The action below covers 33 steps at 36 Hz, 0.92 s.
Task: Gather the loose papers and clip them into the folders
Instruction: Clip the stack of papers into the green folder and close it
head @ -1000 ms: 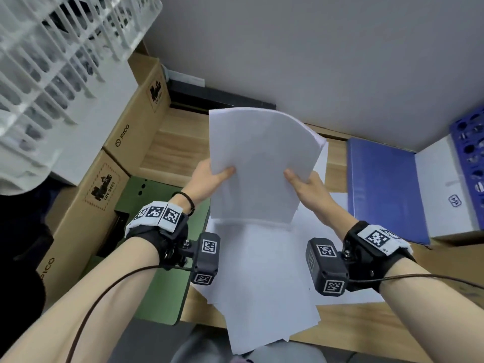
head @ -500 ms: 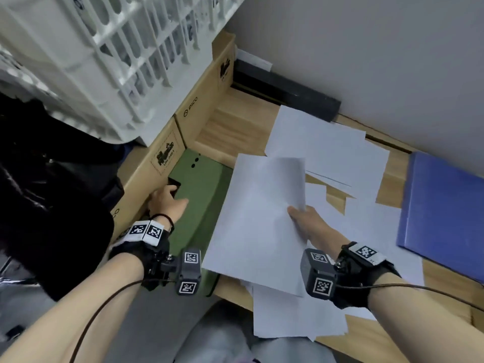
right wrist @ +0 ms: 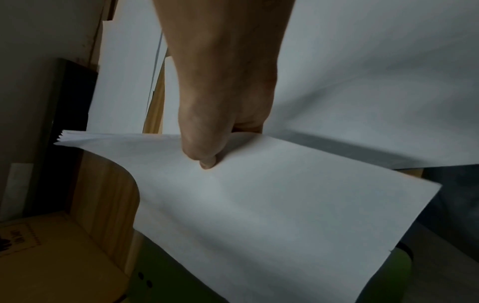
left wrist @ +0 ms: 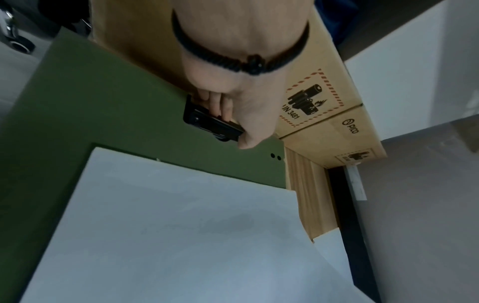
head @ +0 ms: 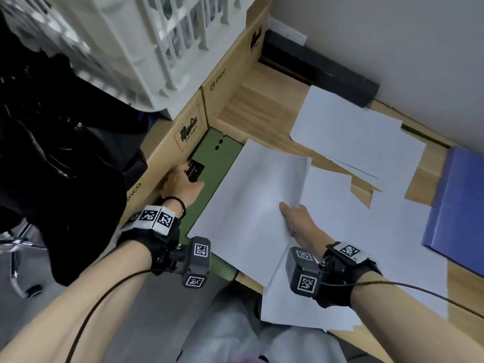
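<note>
An open green folder [head: 218, 163] [left wrist: 103, 131] lies at the desk's left end, against the cardboard boxes. My left hand [head: 183, 183] [left wrist: 233, 114] grips the folder's black clip [head: 195, 170] [left wrist: 210, 123], fingers curled over it and thumb beside it. My right hand [head: 293, 216] [right wrist: 207, 147] pinches a stack of white papers [head: 251, 205] [right wrist: 259, 205] by its right edge, thumb on top, and holds it over the folder. Loose white sheets [head: 353, 132] lie spread over the wooden desk [head: 262, 100].
A blue folder [head: 458, 203] lies at the desk's right end. Two cardboard boxes [head: 183, 127] stand along the left, with a white plastic crate [head: 157, 43] on top. A black strip [head: 319, 72] runs along the wall. A black garment [head: 65, 153] hangs at the left.
My left hand let go of the paper stack and moved left to the folder's clip. My right hand alone carried the stack down and left over the green folder.
</note>
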### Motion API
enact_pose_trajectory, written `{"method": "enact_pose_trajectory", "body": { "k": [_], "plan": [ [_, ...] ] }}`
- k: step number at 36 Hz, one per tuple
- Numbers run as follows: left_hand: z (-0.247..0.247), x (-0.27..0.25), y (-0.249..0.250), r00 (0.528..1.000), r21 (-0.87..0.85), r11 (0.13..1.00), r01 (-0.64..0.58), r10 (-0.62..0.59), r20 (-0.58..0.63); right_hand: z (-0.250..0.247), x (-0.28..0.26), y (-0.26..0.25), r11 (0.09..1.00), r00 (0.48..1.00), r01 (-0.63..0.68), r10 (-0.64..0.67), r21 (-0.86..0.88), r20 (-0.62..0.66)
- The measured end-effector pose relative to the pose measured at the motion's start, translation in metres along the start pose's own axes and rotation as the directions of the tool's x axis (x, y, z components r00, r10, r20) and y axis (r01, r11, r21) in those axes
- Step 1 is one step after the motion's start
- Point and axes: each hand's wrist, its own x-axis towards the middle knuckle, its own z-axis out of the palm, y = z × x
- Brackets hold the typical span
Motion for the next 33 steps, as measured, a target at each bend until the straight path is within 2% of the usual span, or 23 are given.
{"method": "enact_pose_trajectory", "body": {
  "k": [4,7,13,15,18,22,26,33],
  "plan": [
    [-0.002,0.006,-0.005,0.995,-0.021,0.998,0.059,-0.058,0.077,-0.005,0.0,0.004,0.996,1.0,-0.013,0.012,0.088,0.011],
    [-0.001,0.004,-0.007,0.99,-0.13,0.988,0.083,-0.067,0.124,-0.009,0.001,0.005,0.987,0.999,-0.018,0.011,0.159,0.04],
    [0.004,-0.003,-0.007,0.993,-0.227,0.971,0.074,-0.051,0.105,-0.012,0.004,0.006,0.969,0.999,-0.027,0.021,0.246,0.026],
    [0.007,-0.007,0.0,0.995,-0.259,0.965,0.03,-0.004,0.099,-0.013,0.004,0.007,0.967,0.999,-0.026,0.016,0.252,0.044],
    [0.007,-0.014,0.015,0.994,-0.238,0.966,-0.103,0.109,0.014,-0.022,0.004,0.004,0.957,0.999,-0.009,-0.006,0.29,0.05],
    [0.011,-0.017,0.041,0.985,-0.234,0.957,-0.173,0.17,-0.033,-0.049,0.006,-0.005,0.94,0.999,0.034,-0.042,0.339,0.018],
    [0.033,-0.021,0.078,0.979,-0.294,0.934,-0.2,0.204,-0.018,-0.088,0.003,-0.012,0.924,0.998,0.069,-0.059,0.376,-0.036],
    [0.101,-0.031,0.143,0.964,-0.314,0.928,-0.199,0.243,0.109,-0.174,-0.014,-0.004,0.875,0.978,0.161,-0.078,0.456,-0.196]
  ]
}}
